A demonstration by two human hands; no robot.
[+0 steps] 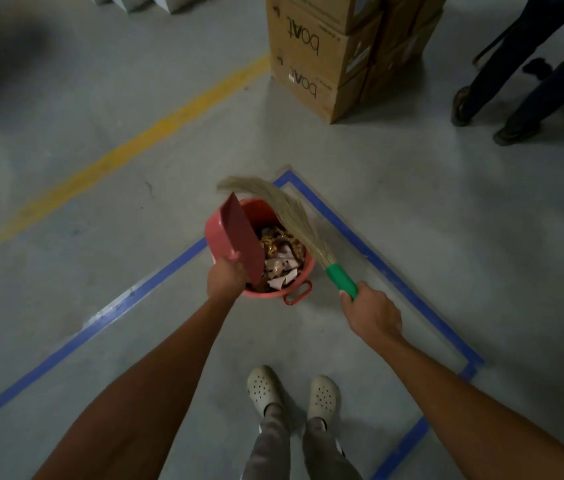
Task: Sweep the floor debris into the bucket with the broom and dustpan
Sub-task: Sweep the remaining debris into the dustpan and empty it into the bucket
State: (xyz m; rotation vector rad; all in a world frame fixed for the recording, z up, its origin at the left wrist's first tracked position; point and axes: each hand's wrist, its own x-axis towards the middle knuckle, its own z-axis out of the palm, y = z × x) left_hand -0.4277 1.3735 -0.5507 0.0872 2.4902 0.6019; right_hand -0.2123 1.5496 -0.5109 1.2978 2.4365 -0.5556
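Note:
A red bucket [303,271] stands on the grey floor, filled with paper scraps and brownish debris [280,258]. My left hand [225,278] grips the handle of a red dustpan [239,235], which is tilted steeply on edge over the bucket's left rim. My right hand [372,315] grips the green handle of a grass broom [291,213]. The broom's straw bristles reach up and left across the top of the bucket, past its far rim.
Blue tape lines [370,254] outline a floor zone around the bucket. A yellow line [142,140] runs diagonally at the left. Stacked cardboard boxes [325,57] stand at the back. Another person's legs [515,91] are at the upper right. My feet [292,393] are below.

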